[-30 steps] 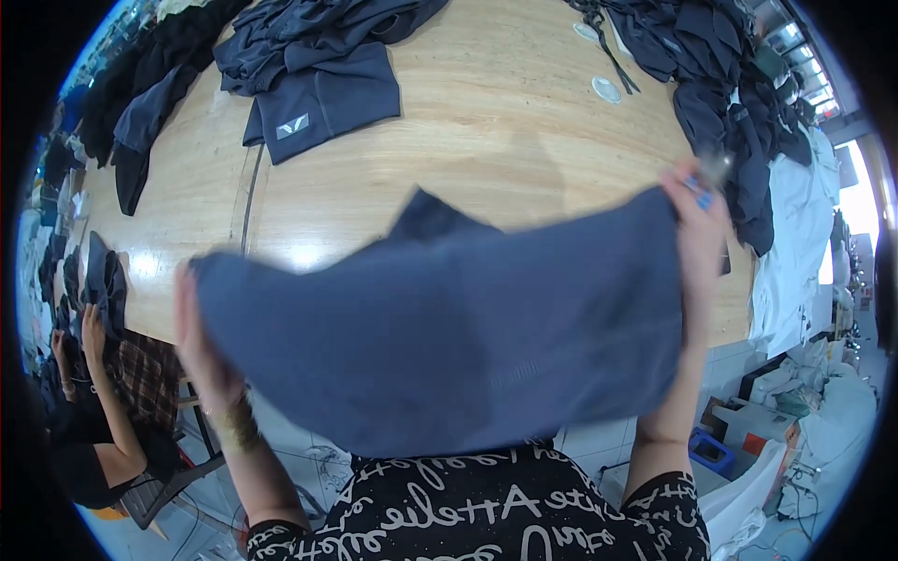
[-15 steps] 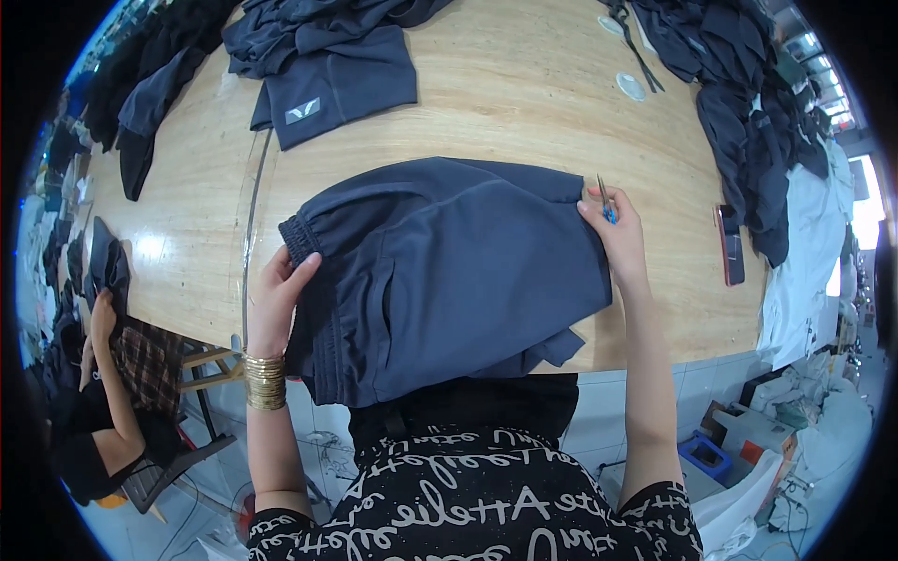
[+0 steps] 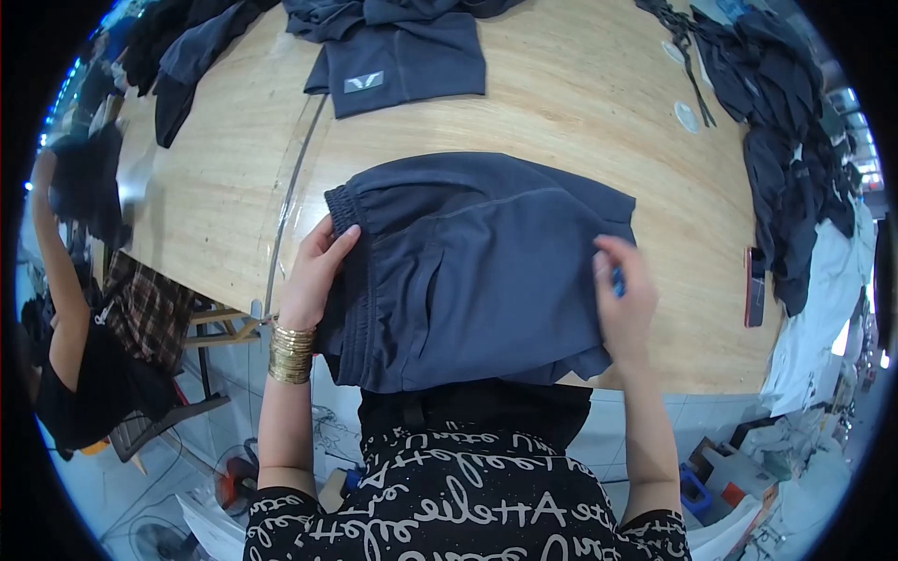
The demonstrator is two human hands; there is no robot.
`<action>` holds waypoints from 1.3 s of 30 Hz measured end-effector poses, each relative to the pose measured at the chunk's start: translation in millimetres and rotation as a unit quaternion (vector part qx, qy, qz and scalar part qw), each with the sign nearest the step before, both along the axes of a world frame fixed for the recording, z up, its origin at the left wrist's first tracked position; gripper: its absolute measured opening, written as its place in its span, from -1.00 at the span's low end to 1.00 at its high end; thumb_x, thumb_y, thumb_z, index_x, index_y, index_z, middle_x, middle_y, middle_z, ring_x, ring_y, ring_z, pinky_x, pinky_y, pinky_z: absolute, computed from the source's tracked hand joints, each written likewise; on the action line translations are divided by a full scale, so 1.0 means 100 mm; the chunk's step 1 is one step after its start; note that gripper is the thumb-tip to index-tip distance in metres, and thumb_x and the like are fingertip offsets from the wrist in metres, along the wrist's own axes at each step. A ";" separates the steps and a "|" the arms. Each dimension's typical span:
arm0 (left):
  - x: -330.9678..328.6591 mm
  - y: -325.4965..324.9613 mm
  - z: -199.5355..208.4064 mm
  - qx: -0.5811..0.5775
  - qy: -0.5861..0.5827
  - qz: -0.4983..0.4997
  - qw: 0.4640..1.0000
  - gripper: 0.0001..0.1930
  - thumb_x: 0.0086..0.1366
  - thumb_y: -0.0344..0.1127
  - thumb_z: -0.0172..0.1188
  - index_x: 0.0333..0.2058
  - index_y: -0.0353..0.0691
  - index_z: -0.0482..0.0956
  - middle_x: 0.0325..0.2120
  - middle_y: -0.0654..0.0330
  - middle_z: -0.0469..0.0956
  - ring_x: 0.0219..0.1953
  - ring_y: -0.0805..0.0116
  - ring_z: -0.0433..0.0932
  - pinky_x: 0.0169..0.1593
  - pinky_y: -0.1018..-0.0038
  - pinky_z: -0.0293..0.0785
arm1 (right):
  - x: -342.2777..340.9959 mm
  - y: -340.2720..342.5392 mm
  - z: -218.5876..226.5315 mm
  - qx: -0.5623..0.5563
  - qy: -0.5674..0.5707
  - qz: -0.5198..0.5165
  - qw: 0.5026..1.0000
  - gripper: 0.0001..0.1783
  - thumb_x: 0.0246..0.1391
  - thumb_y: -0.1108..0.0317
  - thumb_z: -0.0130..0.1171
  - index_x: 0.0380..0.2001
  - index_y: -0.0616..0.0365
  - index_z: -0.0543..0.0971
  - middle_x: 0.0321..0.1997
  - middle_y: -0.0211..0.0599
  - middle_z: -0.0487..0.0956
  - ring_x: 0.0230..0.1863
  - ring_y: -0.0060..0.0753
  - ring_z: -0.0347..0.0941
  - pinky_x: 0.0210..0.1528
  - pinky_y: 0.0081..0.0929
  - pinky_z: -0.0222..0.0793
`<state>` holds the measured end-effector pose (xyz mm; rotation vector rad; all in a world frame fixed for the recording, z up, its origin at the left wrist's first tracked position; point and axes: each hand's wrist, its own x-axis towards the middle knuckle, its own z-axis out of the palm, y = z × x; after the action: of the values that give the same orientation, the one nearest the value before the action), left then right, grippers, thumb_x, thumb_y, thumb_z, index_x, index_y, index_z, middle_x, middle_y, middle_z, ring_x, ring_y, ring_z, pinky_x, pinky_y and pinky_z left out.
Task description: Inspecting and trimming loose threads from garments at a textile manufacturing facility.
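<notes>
A pair of dark blue shorts [image 3: 505,271] lies sideways in front of me, its gathered elastic waistband to the left and its leg openings to the right. My left hand [image 3: 313,276] is closed on the waistband, thumb on top and fingers underneath. At the right, by the leg hems, my right hand [image 3: 625,290] is smeared by motion. Blue thread snips [image 3: 618,280] are tucked in its curled fingers; only a bit of the handle shows. Whether those fingertips touch the cloth I cannot tell.
More dark garments [image 3: 402,65] are heaped at the far edge of the wooden table [image 3: 552,122], others [image 3: 795,178] at the right. A phone [image 3: 755,288] lies near the right edge. To the left, a co-worker's arm [image 3: 65,290] raises a dark cloth.
My right hand has come down from the upper hem corner and lies lower along the leg openings. The shorts' lower leg edge has shifted. At left, the co-worker has lifted the dark cloth.
</notes>
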<state>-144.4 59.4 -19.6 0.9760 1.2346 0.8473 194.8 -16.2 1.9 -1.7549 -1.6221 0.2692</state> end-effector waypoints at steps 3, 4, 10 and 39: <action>0.10 0.01 0.13 -0.027 0.036 0.011 0.999 -0.58 0.29 -0.28 0.08 0.08 -0.32 0.34 -0.08 0.26 0.50 -0.10 0.56 0.45 0.00 0.60 0.33 | -0.31 -0.28 -0.07 -0.063 -0.112 0.144 0.981 -0.68 -0.07 0.44 0.21 -0.16 0.01 0.54 -0.45 -0.34 0.42 -0.49 -0.33 0.46 -0.51 -0.48 0.37; 0.07 0.02 0.01 -0.009 -0.013 0.022 1.000 -0.60 0.29 -0.28 0.08 0.06 -0.29 0.36 -0.11 0.27 0.51 -0.13 0.58 0.45 -0.03 0.63 0.35 | -0.31 -0.28 -0.19 -0.066 -0.169 0.172 0.968 -0.62 -0.12 0.37 0.27 -0.14 -0.09 0.54 -0.47 -0.37 0.37 -0.51 -0.35 0.44 -0.51 -0.46 0.37; 0.12 0.10 -0.07 -0.035 -0.094 0.057 0.993 -0.65 0.33 -0.29 0.01 0.06 -0.24 0.36 -0.09 0.28 0.50 -0.13 0.57 0.49 -0.08 0.57 0.43 | 0.11 0.32 -0.08 -0.055 -0.169 0.022 0.984 -0.55 -0.16 0.35 0.30 -0.10 -0.13 0.52 -0.39 -0.38 0.40 -0.40 -0.33 0.45 -0.40 -0.43 0.39; 0.14 -0.16 0.25 -0.101 0.019 -0.154 0.983 -0.60 0.29 -0.34 0.06 0.08 -0.28 0.29 0.03 0.14 0.38 0.05 0.43 0.36 0.12 0.48 0.27 | 0.53 -0.43 -0.19 -0.061 -0.004 -0.074 0.995 -0.78 -0.11 0.50 0.28 -0.33 0.28 0.52 -0.36 -0.29 0.43 -0.31 -0.47 0.37 -0.34 -0.62 0.27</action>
<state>-130.0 43.6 5.5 0.9891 1.1383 0.4535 248.1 -59.5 -17.5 -1.9601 -1.5005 0.2961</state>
